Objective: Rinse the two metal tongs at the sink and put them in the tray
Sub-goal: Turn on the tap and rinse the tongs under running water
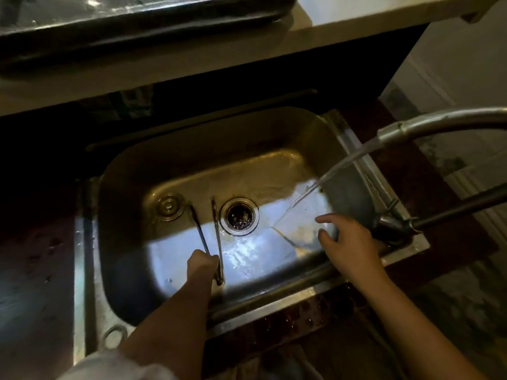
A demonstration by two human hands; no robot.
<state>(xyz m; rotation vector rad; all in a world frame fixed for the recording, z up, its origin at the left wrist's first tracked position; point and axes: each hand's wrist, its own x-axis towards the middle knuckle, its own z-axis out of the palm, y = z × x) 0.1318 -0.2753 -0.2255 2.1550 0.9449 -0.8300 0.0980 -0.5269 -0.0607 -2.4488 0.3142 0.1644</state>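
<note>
My left hand (201, 263) grips metal tongs (216, 229) by their hinged end inside the steel sink (192, 149). Their two arms spread and point away from me, ending between a round sink stopper (169, 207) and the drain (239, 216). My right hand (347, 242) hovers with fingers spread over the sink's right side, near the faucet base. Water streams from the faucet spout (428, 127) down to the sink floor right of the drain, away from the tongs. I see only one pair of tongs. A dark tray (142, 26) lies on the counter beyond the sink.
The faucet's black lever (452, 209) and base (389, 224) stand at the sink's right rim. A pale counter (192, 69) runs behind the sink. Dark countertop lies left and in front of the sink. The scene is dim.
</note>
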